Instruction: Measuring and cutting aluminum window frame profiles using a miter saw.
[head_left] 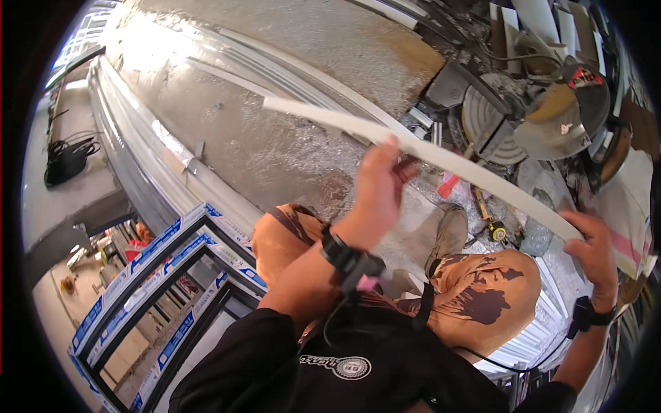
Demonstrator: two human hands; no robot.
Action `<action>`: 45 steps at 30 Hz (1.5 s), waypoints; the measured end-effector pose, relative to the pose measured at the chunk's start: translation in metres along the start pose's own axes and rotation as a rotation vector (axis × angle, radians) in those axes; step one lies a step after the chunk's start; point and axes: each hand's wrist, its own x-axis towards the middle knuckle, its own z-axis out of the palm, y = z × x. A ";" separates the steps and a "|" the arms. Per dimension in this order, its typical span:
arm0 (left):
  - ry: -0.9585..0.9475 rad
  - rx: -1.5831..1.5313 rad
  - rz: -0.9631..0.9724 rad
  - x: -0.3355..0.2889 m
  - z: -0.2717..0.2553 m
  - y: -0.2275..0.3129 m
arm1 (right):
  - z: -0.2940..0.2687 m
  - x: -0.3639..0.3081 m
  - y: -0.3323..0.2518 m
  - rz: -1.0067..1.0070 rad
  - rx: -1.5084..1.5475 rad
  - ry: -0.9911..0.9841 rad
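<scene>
A long white profile strip (482, 177) is held up slantwise across my front, its far end pointing to the upper left. My left hand (377, 193) grips it near the middle, with the thumb on the upper side and the fingers curled behind. At the strip's near right end, my right hand (593, 249) has its fingers closed round it. Below the strip, on the floor by my shoe (451, 234), lies a yellow and black tape measure (496, 232). Close by is a small pinkish-red object (449, 185) whose kind I cannot make out.
A cut-off saw (551, 120) with a round base stands at the upper right. Long pale profiles (162, 148) lie along the floor to the left. Dark frames (200, 224) with blue-and-white film stand beside my left leg. A black cabled object (69, 160) sits on a ledge.
</scene>
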 end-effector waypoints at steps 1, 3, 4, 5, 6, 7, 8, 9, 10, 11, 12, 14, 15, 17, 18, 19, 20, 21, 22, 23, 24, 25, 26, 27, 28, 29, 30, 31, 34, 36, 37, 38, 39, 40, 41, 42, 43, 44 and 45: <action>-0.011 -0.015 0.072 0.019 -0.012 0.020 | -0.011 -0.008 0.017 0.057 0.106 -0.028; 0.101 -0.023 0.190 0.048 -0.027 0.062 | -0.023 -0.025 0.050 0.164 0.120 -0.042; 0.223 0.017 0.191 0.055 -0.030 0.075 | -0.026 -0.033 0.068 0.185 0.166 -0.020; 0.146 0.059 0.304 0.056 -0.028 0.079 | -0.024 -0.039 0.085 0.214 0.232 -0.008; 0.141 0.105 0.366 0.058 -0.024 0.083 | -0.022 -0.043 0.103 0.247 0.302 0.006; 0.134 0.153 0.426 0.060 -0.018 0.087 | -0.019 -0.044 0.121 0.272 0.298 0.006; 0.072 0.095 0.438 0.060 -0.009 0.083 | -0.016 -0.042 0.139 0.298 0.295 0.006; 0.100 0.110 0.415 0.058 -0.001 0.075 | -0.011 -0.041 0.157 0.326 0.294 0.006; 0.079 0.114 0.424 0.055 0.008 0.064 | -0.008 -0.037 0.174 0.267 0.210 0.004; 0.042 0.115 0.444 0.051 0.015 0.053 | -0.006 -0.036 0.189 0.278 0.020 0.008; 0.044 0.139 0.430 0.046 0.021 0.043 | -0.005 -0.035 0.204 0.280 -0.146 0.002; -0.025 0.157 0.427 0.036 0.027 0.028 | 0.001 -0.033 0.232 0.273 -0.403 0.048; -0.048 0.170 0.407 0.031 0.029 0.022 | 0.006 -0.032 0.246 0.263 -0.492 0.101; -0.160 0.137 0.347 0.025 0.031 0.015 | 0.016 -0.028 0.268 0.295 -0.630 0.176; -0.207 0.142 0.312 0.021 0.032 0.011 | 0.021 -0.026 0.277 0.339 -0.678 0.193; -0.263 0.134 0.287 0.018 0.034 0.009 | 0.027 -0.023 0.284 0.372 -0.730 0.233; -0.289 0.166 0.281 0.015 0.036 0.006 | 0.034 -0.019 0.288 0.355 -0.714 0.250; -0.323 0.184 0.282 0.012 0.038 0.002 | 0.042 -0.016 0.289 0.332 -0.703 0.285; -0.356 0.212 0.265 0.009 0.040 0.000 | 0.047 -0.012 0.288 0.365 -0.695 0.297; -0.386 0.216 0.250 0.005 0.042 -0.002 | 0.050 -0.009 0.284 0.297 -0.689 0.290; -0.415 0.237 0.217 0.002 0.044 -0.004 | 0.058 -0.004 0.277 0.286 -0.678 0.259; -0.444 0.239 0.187 -0.001 0.046 -0.006 | 0.062 0.001 0.269 0.242 -0.644 0.236; -0.454 0.296 0.213 -0.004 0.048 -0.009 | 0.068 0.007 0.259 0.165 -0.599 0.255; -0.449 0.274 0.184 -0.006 0.051 -0.012 | 0.071 0.013 0.249 0.200 -0.593 0.231; -0.445 0.254 0.153 -0.007 0.052 -0.016 | 0.078 0.020 0.240 0.235 -0.558 0.211; -0.441 0.233 0.121 -0.007 0.054 -0.020 | 0.081 0.027 0.232 0.212 -0.484 0.207; -0.409 0.242 0.093 -0.005 0.055 -0.025 | 0.087 0.034 0.225 0.199 -0.489 0.222; -0.377 0.250 0.064 -0.001 0.056 -0.031 | 0.092 0.040 0.220 0.198 -0.483 0.262; -0.234 0.302 0.010 0.017 0.051 -0.048 | 0.105 0.057 0.221 0.083 -0.423 0.382; -0.133 0.359 0.026 0.035 0.047 -0.062 | 0.111 0.065 0.231 0.076 -0.489 0.430; -0.051 0.366 -0.023 0.045 0.044 -0.067 | 0.114 0.067 0.237 0.034 -0.515 0.467; -0.026 0.336 -0.059 0.055 0.041 -0.073 | 0.116 0.068 0.244 0.051 -0.580 0.473; 0.025 0.333 -0.059 0.065 0.037 -0.077 | 0.117 0.068 0.251 0.045 -0.642 0.491; -0.007 0.257 -0.020 0.077 0.031 -0.079 | 0.118 0.071 0.258 0.153 -0.646 0.438; 0.043 0.300 -0.056 0.093 0.027 -0.079 | 0.118 0.073 0.264 0.293 -0.646 0.399; 0.123 0.371 -0.015 0.107 0.022 -0.079 | 0.121 0.075 0.269 0.275 -0.564 0.439; 0.105 0.380 0.003 0.122 0.018 -0.078 | 0.123 0.078 0.273 0.242 -0.576 0.487; 0.036 0.513 0.046 0.134 0.014 -0.078 | 0.126 0.080 0.277 0.217 -0.622 0.544; -0.007 0.660 0.071 0.146 0.011 -0.077 | 0.129 0.082 0.281 0.186 -0.666 0.592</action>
